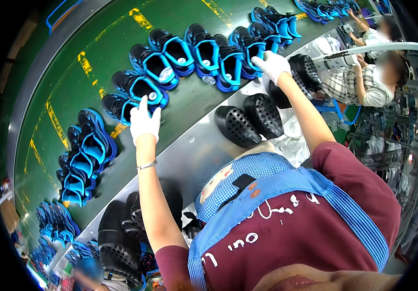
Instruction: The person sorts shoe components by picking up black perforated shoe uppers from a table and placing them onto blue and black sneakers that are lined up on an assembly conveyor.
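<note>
- The white-gloved left hand (145, 123) is reaching a black-and-blue sneaker (132, 85); thumb and forefinger are showing a gap, but I cannot tell whether they are gripping its heel.
- The gloved right hand (273, 67) is resting at the heel of a second sneaker (246, 42); its grip is not showing clearly.
- Matching sneakers (164, 41) are lining the green surface (117, 53) between and beyond both hands.
- Black perforated clogs (236, 127) are sitting between the hands, nearer the body.
</note>
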`<state>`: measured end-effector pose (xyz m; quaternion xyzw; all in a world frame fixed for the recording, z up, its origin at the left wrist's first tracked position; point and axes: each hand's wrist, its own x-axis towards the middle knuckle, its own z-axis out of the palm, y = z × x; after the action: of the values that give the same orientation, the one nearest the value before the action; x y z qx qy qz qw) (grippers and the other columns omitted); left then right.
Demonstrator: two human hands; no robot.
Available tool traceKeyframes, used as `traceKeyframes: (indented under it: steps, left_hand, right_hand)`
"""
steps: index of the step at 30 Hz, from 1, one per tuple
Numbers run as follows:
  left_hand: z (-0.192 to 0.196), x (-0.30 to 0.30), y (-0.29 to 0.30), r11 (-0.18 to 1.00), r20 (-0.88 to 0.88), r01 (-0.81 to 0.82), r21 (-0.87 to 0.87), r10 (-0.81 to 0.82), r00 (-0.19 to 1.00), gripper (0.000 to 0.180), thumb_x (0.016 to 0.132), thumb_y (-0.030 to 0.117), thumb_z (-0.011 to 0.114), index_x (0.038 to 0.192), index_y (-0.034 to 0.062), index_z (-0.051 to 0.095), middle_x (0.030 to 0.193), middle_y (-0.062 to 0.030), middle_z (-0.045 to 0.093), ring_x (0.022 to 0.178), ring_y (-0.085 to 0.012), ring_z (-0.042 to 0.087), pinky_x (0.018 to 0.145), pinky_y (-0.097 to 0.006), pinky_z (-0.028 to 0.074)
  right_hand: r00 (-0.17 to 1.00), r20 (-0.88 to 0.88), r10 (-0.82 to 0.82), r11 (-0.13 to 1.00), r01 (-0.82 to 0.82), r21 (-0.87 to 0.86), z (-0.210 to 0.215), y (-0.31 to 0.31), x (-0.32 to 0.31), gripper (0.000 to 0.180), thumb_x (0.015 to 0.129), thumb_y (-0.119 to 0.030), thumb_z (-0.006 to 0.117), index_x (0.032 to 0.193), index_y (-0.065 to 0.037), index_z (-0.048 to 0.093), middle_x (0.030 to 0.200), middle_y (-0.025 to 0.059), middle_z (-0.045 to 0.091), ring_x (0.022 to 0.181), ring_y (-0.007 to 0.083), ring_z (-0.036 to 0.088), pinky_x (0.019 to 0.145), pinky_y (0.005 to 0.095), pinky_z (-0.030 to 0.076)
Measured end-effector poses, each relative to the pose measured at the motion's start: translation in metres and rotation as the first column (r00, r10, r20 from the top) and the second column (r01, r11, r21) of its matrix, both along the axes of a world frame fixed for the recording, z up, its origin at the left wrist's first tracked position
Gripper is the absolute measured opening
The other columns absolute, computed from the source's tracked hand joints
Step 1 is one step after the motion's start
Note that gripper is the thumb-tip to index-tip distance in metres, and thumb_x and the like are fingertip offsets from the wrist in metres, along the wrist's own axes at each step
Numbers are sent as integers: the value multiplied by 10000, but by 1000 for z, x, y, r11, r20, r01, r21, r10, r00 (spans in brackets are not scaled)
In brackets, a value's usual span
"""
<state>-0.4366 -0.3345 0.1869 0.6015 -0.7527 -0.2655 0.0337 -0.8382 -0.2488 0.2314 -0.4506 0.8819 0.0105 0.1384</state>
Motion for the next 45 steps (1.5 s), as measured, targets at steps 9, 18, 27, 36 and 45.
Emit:
traceKeyframes:
  steps: [9,18,27,36,45]
  left_hand:
    - [-45,-13,-20,999,92,-34,-12,35,995,469,748,315,726,1196,208,637,1069,-290,541,964,-410,586,882,-426,481]
    - [-49,-72,-20,970,55,237,-60,-234,971,309,778,235,697,1053,97,672,1023,-334,538,895,-442,562,824,-452,473]
    - [-47,-128,-7,982,98,183,-53,-177,979,460,800,410,665,1194,173,650,953,-318,563,853,-429,595,796,-458,493]
    - [0,-95,56,898,-85,114,-425,-165,983,475,830,197,677,1278,92,559,1176,-231,539,1067,-372,547,932,-427,438]
    - [-2,-106,124,966,-224,44,-255,-103,969,388,852,191,644,1229,103,610,1185,-192,551,1112,-329,541,969,-393,429]
  right_hand:
    - [981,-110,159,974,-138,180,-72,-33,18,283,800,-269,569,980,-66,648,955,142,703,892,321,676,832,432,422]
    - [907,-314,279,959,-276,55,-77,-70,-108,234,819,-264,602,975,-98,653,924,135,704,864,312,684,746,436,509]
    - [954,-100,284,922,-300,-243,60,47,-194,306,894,-338,569,965,-52,653,927,151,681,871,312,660,769,384,512]
    - [939,166,302,944,-270,-191,57,220,-115,402,763,-182,675,1142,-82,584,1042,133,603,954,288,610,842,370,499]
    - [903,167,397,902,-350,-253,34,223,-133,357,773,-145,679,1101,-62,566,1045,123,566,977,304,588,849,375,488]
